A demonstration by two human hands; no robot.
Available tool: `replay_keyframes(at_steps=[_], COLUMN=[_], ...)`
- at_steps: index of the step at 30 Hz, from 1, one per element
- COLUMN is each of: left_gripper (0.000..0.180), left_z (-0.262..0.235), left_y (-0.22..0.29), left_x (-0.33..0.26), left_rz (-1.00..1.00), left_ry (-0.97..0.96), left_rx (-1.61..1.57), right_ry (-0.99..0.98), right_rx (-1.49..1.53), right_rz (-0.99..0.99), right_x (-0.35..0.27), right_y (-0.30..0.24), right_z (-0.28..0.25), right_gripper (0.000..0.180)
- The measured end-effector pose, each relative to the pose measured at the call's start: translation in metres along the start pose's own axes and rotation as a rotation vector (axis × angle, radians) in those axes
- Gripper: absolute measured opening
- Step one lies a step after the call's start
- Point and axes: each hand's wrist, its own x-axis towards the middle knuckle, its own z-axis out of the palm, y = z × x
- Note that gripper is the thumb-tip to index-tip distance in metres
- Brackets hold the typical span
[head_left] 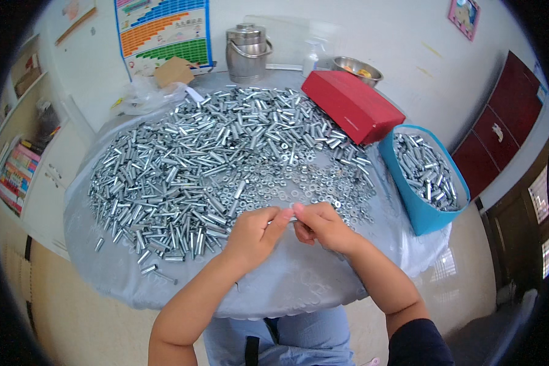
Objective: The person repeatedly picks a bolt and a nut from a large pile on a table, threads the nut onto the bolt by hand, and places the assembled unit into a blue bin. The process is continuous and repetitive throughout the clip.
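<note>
Red flat box [352, 104] behind; both hands' grip clamps one small metal piece [291, 218].

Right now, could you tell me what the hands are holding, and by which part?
A small silvery metal piece, pinched between left hand and right hand fingertips; the exact part is too hidden to tell.

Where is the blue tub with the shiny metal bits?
The blue tub hangs at the table's right edge, just below the red box, right of the hands.

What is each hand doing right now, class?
Left hand: closed, pinching a small metal sleeve.
Right hand: closed, pinching the same sleeve's other end.
</note>
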Motion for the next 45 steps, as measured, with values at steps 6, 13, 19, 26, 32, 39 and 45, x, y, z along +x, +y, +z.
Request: replay_keyframes(at_steps=[6, 13, 19, 26, 32, 39, 45], left_gripper=[0.034, 0.031, 0.029, 0.026, 0.029, 0.032, 0.028], left_z=[0.003, 0.000, 0.000, -0.001, -0.005, -0.022, -0.049], left_y=[-0.007, -0.003, 0.000, 0.003, 0.000, -0.011, -0.018], left_x=[0.000, 0.002, 0.002, 0.004, 0.008, 0.014, 0.018], left_rz=[0.192, 0.011, 0.002, -0.078, -0.154, -0.210, -0.208], left_ry=[0.119, 0.141, 0.104, 0.171, 0.227, 0.298, 0.344], left_rx=[0.121, -0.280, -0.245, -0.141, -0.166, -0.259, 0.167], right_ry=[0.081, 0.345, 0.483, 0.816, 1.097, 0.993, 0.902], right_rx=[0.099, 0.819, 1.051, 0.377, -0.699, -0.838, -0.914], right_rz=[0.046, -0.524, -0.429, -0.247, -0.156, -0.080, -0.079], right_x=[0.004, -0.011, -0.027, -0.018, -0.013, -0.009, -0.003], right_y=[-0.006, -0.021, -0.018, -0.020, 0.012, 0.010, 0.007], right_z=[-0.002, -0.103, -0.136, -0.117, -0.135, -0.115, -0.095], right_gripper=[0.050, 0.042, 0.038, 0.019, 0.024, 0.022, 0.019])
